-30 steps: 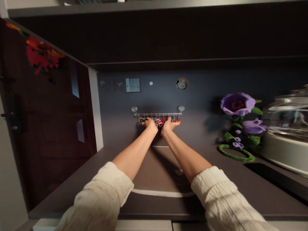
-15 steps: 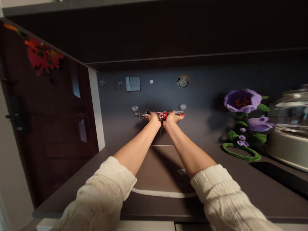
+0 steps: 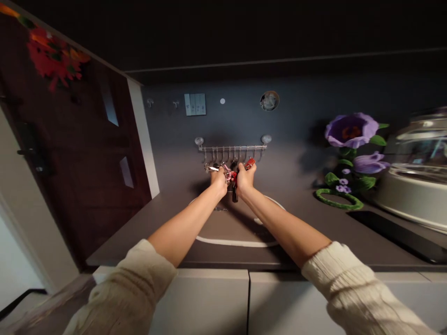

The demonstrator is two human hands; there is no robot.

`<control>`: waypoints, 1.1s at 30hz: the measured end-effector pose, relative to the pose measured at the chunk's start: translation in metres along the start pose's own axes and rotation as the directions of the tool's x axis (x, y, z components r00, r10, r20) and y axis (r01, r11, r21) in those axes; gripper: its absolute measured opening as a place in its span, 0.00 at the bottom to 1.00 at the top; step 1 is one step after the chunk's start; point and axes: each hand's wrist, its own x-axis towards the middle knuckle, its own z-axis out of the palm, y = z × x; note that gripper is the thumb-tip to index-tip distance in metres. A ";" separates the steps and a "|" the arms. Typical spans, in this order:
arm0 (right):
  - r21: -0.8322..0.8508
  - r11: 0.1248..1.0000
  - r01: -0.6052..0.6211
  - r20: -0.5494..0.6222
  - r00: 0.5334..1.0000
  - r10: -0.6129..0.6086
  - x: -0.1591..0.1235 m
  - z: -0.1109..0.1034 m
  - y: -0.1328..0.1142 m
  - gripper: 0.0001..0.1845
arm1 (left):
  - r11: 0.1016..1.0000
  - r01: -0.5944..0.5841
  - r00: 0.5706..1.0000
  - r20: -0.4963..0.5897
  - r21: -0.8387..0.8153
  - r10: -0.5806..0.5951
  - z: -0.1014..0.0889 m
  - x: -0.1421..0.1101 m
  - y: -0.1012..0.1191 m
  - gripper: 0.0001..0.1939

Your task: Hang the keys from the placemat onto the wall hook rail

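- Half a second ago both hands were raised to the hook rail [image 3: 232,149]; they have since been lowered just below it, and the bunch of keys [image 3: 228,174] is now held clear of the hooks, so the bunch appears to have been lifted off
- The left hand [image 3: 219,178] is closed on the silvery metal end of the bunch, with thin key blades seen sticking out to its left
- Between the two hands, pink and red pieces of the bunch are gathered, and a dark, slim fob is seen hanging down under them
- The right hand [image 3: 245,177] is clamped on a small red, glossy tag at its upper right
- Directly above the hands, the rail is seen as a thin bright wire bar with a row of small bent hooks, held by two round clear cups
- Under the forearms, the table [image 3: 167,232] is matt dark brown, with a pale curved line across it
- Far right of the hands, soft purple fabric flowers [image 3: 351,132] with green leaves are set
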 end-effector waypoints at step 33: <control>-0.594 0.805 -0.002 -0.046 0.998 -0.031 0.046 0.003 -0.024 0.17 | -0.491 -0.381 0.863 0.493 0.783 0.116 -0.118 -0.024 0.008 0.33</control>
